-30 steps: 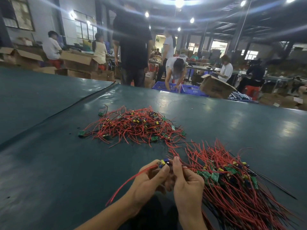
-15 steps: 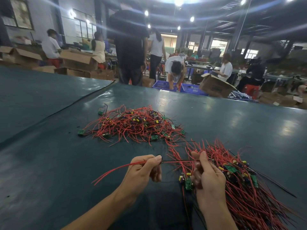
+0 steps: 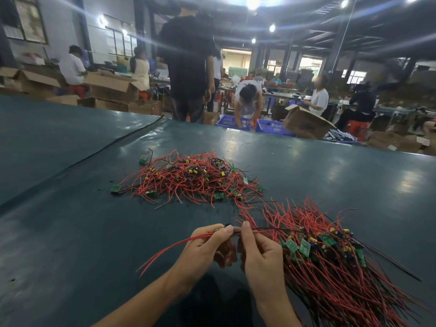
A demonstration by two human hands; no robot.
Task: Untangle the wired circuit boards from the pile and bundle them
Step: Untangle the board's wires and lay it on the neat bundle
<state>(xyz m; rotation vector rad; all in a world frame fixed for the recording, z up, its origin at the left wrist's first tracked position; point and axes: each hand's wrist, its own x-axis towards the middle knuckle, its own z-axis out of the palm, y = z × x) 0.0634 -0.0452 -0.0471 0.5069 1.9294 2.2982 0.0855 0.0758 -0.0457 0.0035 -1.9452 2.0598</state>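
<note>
The two hands have come back together at 6 o'clock in the view. The left hand pinches the wired piece between thumb and forefinger. The right hand pinches the same strand just beside it, thumb tip up and the other fingers curled. Both grips are closed on that piece, fingertips nearly touching. Its red leads trail free from the left grip toward 8 o'clock, and a thin black lead runs from the right grip toward 3 o'clock, over the sorted bundle. That bundle lies on the surface at 4 o'clock, against the right hand, with its wires combed one way and green boards in a band across it. The tangled pile sits at 12 o'clock from the hands, well apart from them.

Half a second ago the hands were spread, the strand drawn taut between them, and a small board hung under the right hand. Now the gap is gone and that board is hidden, so I cannot tell where it sits. A second ago the hands were also together, with the board at the fingertips. I judge that one piece has been pulled clear and its leads drawn straight, so it is nearly ready to join the bundle. The pile still looks large, so much of the task remains
</note>
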